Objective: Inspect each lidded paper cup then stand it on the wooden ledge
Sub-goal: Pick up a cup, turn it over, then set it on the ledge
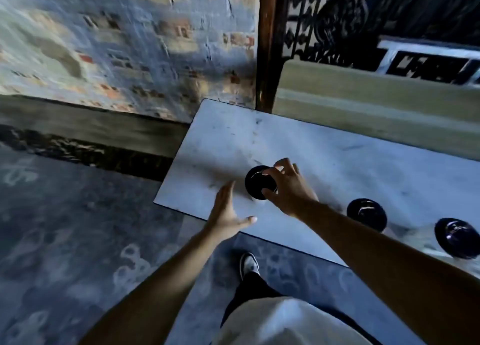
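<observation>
The right hand [287, 188] reaches over the white marbled bench [324, 162] and grips the black lid of a paper cup [257, 182] from above, fingertips and thumb spread around the rim. The cup stands upright on the bench near its left end, its long axis vertical and the lid facing up at the camera; its body is mostly hidden beneath the lid. The left hand [228, 212] hovers open and empty just to the left of the cup, palm turned toward it, not touching. Two more black-lidded cups, a middle cup [366, 214] and a far-right cup [457, 238], stand upright further right along the bench's near edge. A dark wooden ledge [91, 126] runs along the painted brick wall [117, 45] beyond the bench's left end, above the patterned floor [65, 240].
</observation>
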Demonstrator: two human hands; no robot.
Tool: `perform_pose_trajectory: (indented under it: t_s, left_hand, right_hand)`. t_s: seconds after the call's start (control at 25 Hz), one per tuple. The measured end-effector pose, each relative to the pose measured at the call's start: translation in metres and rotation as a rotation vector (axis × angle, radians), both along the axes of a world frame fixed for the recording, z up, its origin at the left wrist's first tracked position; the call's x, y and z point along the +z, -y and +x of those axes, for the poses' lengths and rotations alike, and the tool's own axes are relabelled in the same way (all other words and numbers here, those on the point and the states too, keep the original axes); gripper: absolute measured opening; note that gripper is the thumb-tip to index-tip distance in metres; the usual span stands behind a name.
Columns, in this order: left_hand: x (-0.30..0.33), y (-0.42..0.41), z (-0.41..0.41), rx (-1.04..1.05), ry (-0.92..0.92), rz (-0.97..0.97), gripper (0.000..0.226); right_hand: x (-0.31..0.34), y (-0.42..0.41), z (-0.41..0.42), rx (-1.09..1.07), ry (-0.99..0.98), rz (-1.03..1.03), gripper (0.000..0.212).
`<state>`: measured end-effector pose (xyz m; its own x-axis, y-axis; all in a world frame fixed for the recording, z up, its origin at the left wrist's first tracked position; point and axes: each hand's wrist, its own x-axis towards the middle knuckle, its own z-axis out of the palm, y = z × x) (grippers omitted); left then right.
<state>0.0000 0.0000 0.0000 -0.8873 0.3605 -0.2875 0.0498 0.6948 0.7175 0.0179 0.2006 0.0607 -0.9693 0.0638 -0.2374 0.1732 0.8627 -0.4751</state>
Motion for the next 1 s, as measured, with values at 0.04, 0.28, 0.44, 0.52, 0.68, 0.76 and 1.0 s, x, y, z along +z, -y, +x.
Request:
perform_pose_trajectory:
  t_s: [0.04, 0.28, 0.44, 0.52, 0.68, 0.76, 1.0]
  left_hand:
    - [-0.005, -0.005, -0.004, 0.011, 0.023, -0.014, 0.112]
    - [-0.018, -0.042, -0.038, -0.015, 0.016, 0.185, 0.055]
    - [0.010, -0.052, -0.026, -0.145, 0.007, 0.207, 0.030]
    - [0.012, -0.046, -0.014, -0.186, 0.033, 0.182, 0.033]
    - [0.015, -0.031, 0.002, -0.180, 0.097, 0.071, 0.059]
    - [0.020, -0.028, 0.002, -0.229, 0.050, 0.008, 0.070]
    - [0.032, -0.027, 0.006, -0.276, -0.006, -0.042, 0.082]
  right_hand:
    - [-0.003, 0.004, -0.002, -0.016, 0.018, 0.010, 0.046]
    - [-0.001, 0.013, -0.002, -0.099, 0.068, 0.042, 0.055]
    - [0.009, 0.012, 0.005, -0.218, 0.141, -0.054, 0.078]
    - [0.012, 0.009, 0.009, -0.258, 0.191, -0.114, 0.076]
    - [0.008, 0.007, 0.018, -0.255, 0.219, -0.278, 0.052]
    - [0.007, 0.006, 0.023, -0.281, 0.199, -0.397, 0.052]
    - [0.008, 0.006, 0.038, -0.340, 0.122, -0.651, 0.055]
